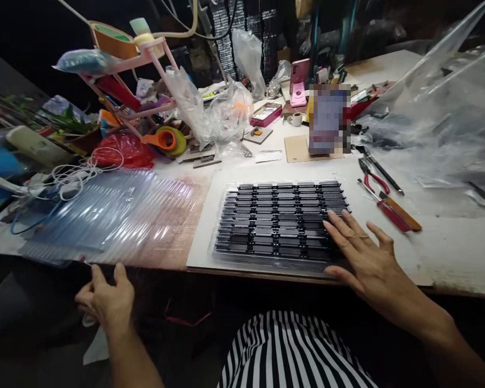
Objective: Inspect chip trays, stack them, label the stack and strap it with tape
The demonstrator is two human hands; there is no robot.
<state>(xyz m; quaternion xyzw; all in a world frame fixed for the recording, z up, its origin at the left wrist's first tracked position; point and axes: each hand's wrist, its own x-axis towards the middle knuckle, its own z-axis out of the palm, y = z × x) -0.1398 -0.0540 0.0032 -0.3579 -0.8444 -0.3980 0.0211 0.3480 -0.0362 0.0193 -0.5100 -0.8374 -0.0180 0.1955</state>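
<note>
A clear plastic tray (242, 257) lies on a white board, filled with several rows of small black comb-like parts (289, 221). My right hand (361, 253) rests at the tray's right end. Its fingers are spread and the fingertips touch the black parts, with the thumb by the tray's near corner. My left hand (109, 296) is at the table's front edge, below a pile of clear ribbed plastic trays (145, 215). Thumb and forefinger stand apart there, while the other fingers are curled and partly hidden. I see nothing plainly held in it.
Red-handled pliers (375, 180) and other hand tools lie right of the tray. Clear plastic bags (448, 124) heap up at far right. Behind stand a pink phone stand (298, 94), a pink rack (153, 59) and orange tape (164, 140). White cable (75, 175) tangles at left.
</note>
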